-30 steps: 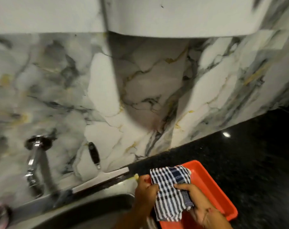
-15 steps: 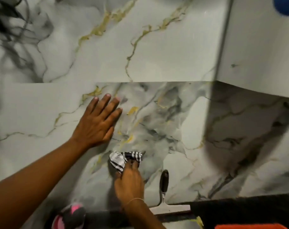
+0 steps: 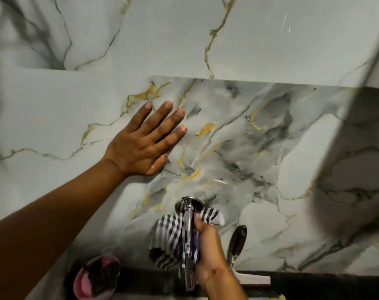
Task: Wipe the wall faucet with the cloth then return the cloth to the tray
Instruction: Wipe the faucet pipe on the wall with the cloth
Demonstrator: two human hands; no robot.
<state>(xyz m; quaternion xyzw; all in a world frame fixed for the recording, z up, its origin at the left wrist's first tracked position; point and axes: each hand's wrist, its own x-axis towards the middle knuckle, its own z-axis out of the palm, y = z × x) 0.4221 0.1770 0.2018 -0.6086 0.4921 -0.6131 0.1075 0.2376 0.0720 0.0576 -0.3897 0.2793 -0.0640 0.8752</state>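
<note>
A chrome wall faucet (image 3: 189, 215) juts from the marble wall at the lower middle, its spout running down toward me. My right hand (image 3: 208, 254) grips a black-and-white checked cloth (image 3: 170, 239) wrapped around the faucet's neck; cloth bunches out on both sides of the pipe. Flat against the wall up and to the left of the faucet rests my left hand (image 3: 145, 144), fingers spread and holding nothing. The tray is out of view.
A squeegee (image 3: 238, 239) with a black handle leans on the wall just right of the faucet, its white blade on the dark counter edge. A pink and black scrubber (image 3: 97, 278) sits at the lower left. A white cabinet corner (image 3: 335, 105) overhangs at the right.
One second ago both hands held the cloth over the orange tray. Since then my left hand went flat onto the wall and my right hand carried the cloth onto the faucet.
</note>
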